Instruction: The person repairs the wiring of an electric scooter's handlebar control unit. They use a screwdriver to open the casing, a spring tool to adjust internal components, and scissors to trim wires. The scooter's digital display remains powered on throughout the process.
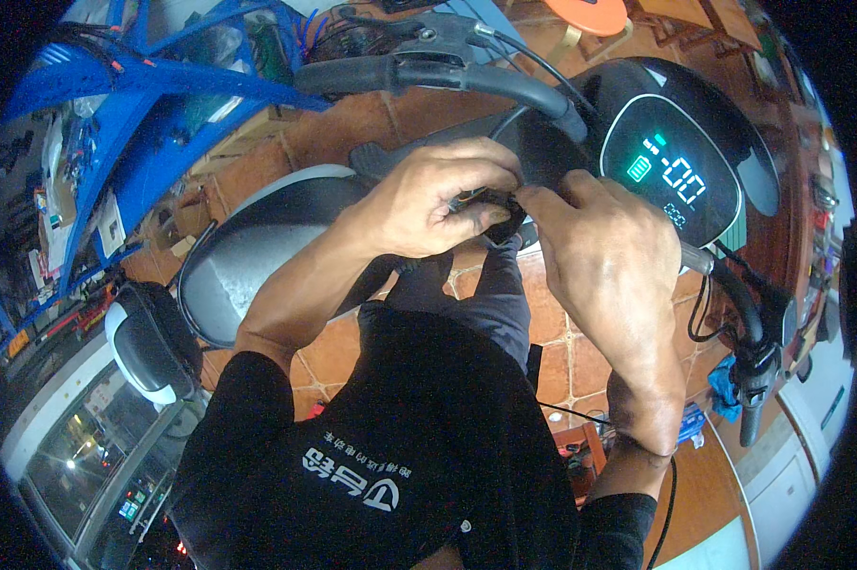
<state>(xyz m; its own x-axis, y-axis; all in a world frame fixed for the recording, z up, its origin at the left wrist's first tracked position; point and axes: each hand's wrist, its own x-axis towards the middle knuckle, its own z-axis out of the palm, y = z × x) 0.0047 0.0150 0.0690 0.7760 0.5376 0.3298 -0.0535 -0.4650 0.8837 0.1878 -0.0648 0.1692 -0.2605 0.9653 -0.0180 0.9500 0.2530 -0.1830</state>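
Both hands meet at the dark body of an electric scooter (548, 144), just left of its lit display (671, 171). My left hand (443, 198) has curled fingers round a small black part (471, 199), with the thumb beneath it. My right hand (595, 252) has its fingers bent and pressed together beside that part, their tips partly hidden, so what they hold cannot be made out. The handlebar (504, 85) crosses above my hands, and the grey-black seat (229, 266) lies to the left.
Blue shelving (124, 76) with assorted items fills the upper left. A round orange stool (585, 14) stands at the back. A black and white case (148, 337) is behind the seat. A wooden surface with tools (695, 513) and a dangling cable are at lower right, above the tiled floor (571, 370).
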